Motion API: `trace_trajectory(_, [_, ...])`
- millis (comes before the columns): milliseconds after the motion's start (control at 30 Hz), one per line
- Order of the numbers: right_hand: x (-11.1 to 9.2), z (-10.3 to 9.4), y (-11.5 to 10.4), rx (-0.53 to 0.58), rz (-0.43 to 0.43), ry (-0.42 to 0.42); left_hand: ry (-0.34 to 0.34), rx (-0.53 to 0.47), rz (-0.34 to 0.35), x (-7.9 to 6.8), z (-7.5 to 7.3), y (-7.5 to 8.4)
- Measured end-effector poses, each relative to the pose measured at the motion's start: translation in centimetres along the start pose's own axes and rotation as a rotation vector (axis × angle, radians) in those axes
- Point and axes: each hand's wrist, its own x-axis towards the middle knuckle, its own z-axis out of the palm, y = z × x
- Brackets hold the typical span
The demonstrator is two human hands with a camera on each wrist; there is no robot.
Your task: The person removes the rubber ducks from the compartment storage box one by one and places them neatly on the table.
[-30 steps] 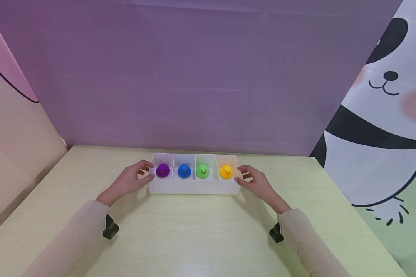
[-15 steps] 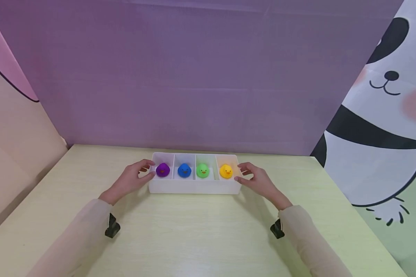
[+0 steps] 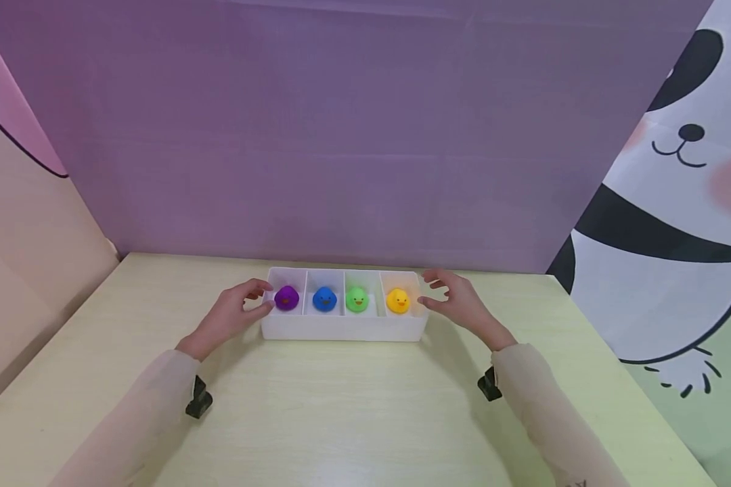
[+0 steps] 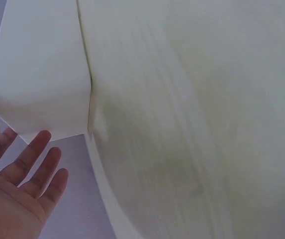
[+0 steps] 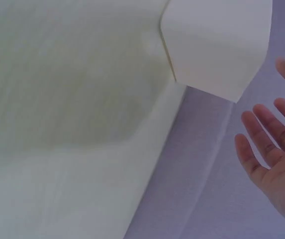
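A long white divided box point(image 3: 341, 329) stands near the table's back edge. From left to right, its compartments hold a purple duck point(image 3: 287, 298), a blue duck point(image 3: 325, 299), a green duck point(image 3: 357, 299) and a yellow duck point(image 3: 399, 301). My left hand point(image 3: 224, 316) is at the box's left end, thumb and fingertips by the rim; contact is hard to judge. In the left wrist view its fingers are spread loosely beside the box's end wall. My right hand point(image 3: 459, 304) hovers just off the right end, fingers apart, holding nothing.
The pale wooden table point(image 3: 341, 412) extends in front of the box. A purple cloth backdrop point(image 3: 353, 149) hangs right behind it. A panda-print panel point(image 3: 664, 297) borders the right side, and a beige panel point(image 3: 30, 270) the left.
My right hand has lifted away from the box's right end, moving slightly up and right. The left hand has barely moved. Box and ducks look unmoved.
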Motion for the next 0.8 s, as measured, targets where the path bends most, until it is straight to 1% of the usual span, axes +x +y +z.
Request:
trace_trajectory(200, [1.1,-0.8,-0.1,0.002,-0.002,-0.018,-0.007,-0.001,-0.020,-0.1,-0.1,0.1])
trace_trajectory(333, [1.8,-1.1,0.0,-0.024,-0.021,-0.008,-0.008,-0.002,-0.019,0.0,0.0,0.1])
trace_trajectory(600, [2.9,-0.9,0.2,-0.086,-0.074,-0.019,-0.008,-0.006,-0.031,0.1,0.0,0.1])
trace_trajectory(800, [3.4,-0.5,0.0,-0.132,-0.108,-0.068,-0.005,-0.017,-0.039,0.1,0.2,0.2])
